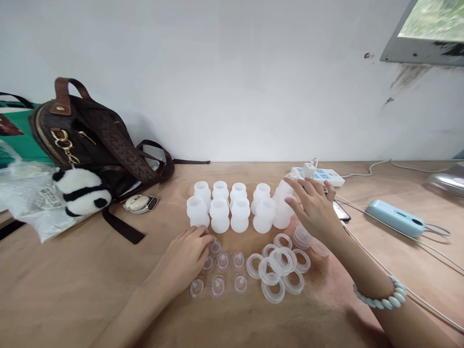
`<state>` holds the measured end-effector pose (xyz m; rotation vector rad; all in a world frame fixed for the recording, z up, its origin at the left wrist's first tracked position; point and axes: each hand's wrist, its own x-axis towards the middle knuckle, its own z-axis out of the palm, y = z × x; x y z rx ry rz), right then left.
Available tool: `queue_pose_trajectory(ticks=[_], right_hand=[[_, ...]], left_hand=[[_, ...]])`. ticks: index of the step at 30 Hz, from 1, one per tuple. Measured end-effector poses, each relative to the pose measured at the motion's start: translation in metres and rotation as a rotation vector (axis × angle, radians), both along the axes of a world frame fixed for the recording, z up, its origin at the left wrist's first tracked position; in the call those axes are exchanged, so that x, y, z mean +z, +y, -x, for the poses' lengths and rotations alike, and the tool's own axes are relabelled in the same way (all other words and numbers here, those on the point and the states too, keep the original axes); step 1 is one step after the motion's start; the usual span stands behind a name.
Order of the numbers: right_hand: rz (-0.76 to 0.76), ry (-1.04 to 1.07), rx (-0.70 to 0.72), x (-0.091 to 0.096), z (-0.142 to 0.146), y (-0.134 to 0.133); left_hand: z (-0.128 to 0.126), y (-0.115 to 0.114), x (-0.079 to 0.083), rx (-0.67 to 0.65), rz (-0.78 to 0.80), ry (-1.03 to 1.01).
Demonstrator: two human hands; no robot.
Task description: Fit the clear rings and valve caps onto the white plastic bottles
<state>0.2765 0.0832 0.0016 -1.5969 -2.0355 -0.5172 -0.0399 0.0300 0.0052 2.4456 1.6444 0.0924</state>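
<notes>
Small white frosted bottles [220, 216] with rounded, waisted sides stand upright in two rows. My right hand [313, 203] is at the right end, fingers spread, its thumb and index finger against a frosted bottle [282, 208] that looks taller than the others. Left of centre, my left hand [190, 251] rests low over the table with its fingers bent together. Its fingertips meet a clear bottle nipple [215, 247]; what they grip is hidden. More clear nipples [218, 286] lie in rows beside it. Translucent rings [273, 291] lie in a loose heap to the right.
Clear round discs [302, 237] lie beneath my right forearm. A white power strip [333, 177], a phone [341, 211], cables and a light-blue device [395, 217] are on the right. On the left sit a dark backpack [108, 125], a panda charm [81, 191] and a computer mouse [139, 204].
</notes>
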Motion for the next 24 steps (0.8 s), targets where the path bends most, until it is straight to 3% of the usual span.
queue_pose_trajectory(ticks=[14,20,24], right_hand=[[-0.013,0.128,-0.007,0.011,-0.006,-0.002],[-0.137,0.413,-0.024,0.024,-0.027,0.001],[-0.287,0.759,0.032,0.039,-0.039,-0.003]], left_hand=[[0.001,-0.001,0.0,0.005,-0.024,-0.019],[-0.001,-0.001,0.003,0.022,-0.013,-0.023],[0.001,-0.005,0.005,0.067,-0.204,-0.206]])
